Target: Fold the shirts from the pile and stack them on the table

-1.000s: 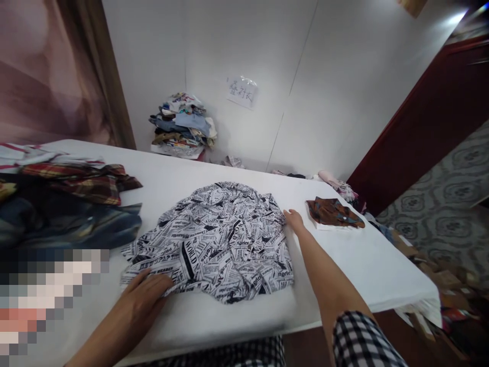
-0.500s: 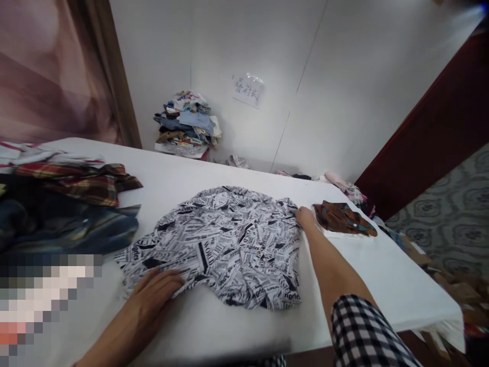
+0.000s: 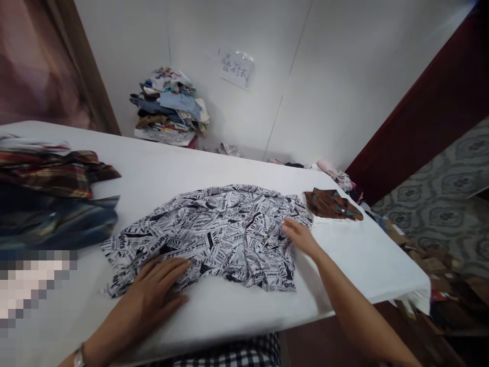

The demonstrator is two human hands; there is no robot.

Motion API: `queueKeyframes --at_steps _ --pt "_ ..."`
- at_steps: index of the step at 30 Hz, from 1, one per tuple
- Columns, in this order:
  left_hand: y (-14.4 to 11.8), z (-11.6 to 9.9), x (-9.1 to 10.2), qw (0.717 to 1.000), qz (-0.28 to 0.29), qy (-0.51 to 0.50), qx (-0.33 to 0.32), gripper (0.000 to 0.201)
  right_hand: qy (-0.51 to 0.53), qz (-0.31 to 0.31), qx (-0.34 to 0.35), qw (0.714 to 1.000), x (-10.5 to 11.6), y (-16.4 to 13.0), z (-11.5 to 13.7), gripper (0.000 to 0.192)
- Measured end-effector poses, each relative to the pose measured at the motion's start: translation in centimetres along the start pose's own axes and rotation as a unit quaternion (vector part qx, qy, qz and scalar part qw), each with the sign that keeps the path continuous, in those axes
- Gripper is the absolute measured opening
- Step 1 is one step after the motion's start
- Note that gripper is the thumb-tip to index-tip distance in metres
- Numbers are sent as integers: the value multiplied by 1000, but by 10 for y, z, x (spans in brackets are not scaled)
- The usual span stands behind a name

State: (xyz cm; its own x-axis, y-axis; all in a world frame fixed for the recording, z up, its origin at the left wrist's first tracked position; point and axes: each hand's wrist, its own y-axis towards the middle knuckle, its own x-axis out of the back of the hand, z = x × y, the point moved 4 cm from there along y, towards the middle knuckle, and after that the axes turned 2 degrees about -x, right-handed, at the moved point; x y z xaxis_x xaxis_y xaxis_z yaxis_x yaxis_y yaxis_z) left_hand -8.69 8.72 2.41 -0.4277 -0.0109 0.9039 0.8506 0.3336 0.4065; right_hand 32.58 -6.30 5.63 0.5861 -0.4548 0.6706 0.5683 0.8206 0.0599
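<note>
A black-and-white newspaper-print shirt [image 3: 229,229] lies spread on the white table, its cloth wrinkled. My left hand [image 3: 156,285] rests on its lower left part, fingers stretched out flat and the thumb apart below the shirt's edge. At the shirt's right side is my right hand [image 3: 300,238], fingers extended over the print with nothing gripped between them. Whether its fingertips touch the cloth I cannot tell. To the right of the shirt, a brown patterned folded garment [image 3: 332,205] sits on a white one.
On the left of the table [image 3: 244,163] are a plaid garment [image 3: 72,173] and a dark blue garment [image 3: 57,216]. A tall clothes pile [image 3: 170,102] stands behind the table, by the wall with a handwritten sign [image 3: 236,69]. More clothes [image 3: 336,173] lie beyond the far right corner.
My right hand has let go of the shirt's right edge and moved down and inward over it. My left hand still lies on the lower left part. The view has shifted slightly.
</note>
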Motion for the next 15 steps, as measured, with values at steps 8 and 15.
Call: queueKeyframes --at_steps 8,15 --pt "13 -6 11 1000 1 -3 28 24 -44 28 120 991 -41 -83 36 23" --pt "6 -25 35 996 -79 -35 11 28 395 -278 -3 876 47 -121 -6 22"
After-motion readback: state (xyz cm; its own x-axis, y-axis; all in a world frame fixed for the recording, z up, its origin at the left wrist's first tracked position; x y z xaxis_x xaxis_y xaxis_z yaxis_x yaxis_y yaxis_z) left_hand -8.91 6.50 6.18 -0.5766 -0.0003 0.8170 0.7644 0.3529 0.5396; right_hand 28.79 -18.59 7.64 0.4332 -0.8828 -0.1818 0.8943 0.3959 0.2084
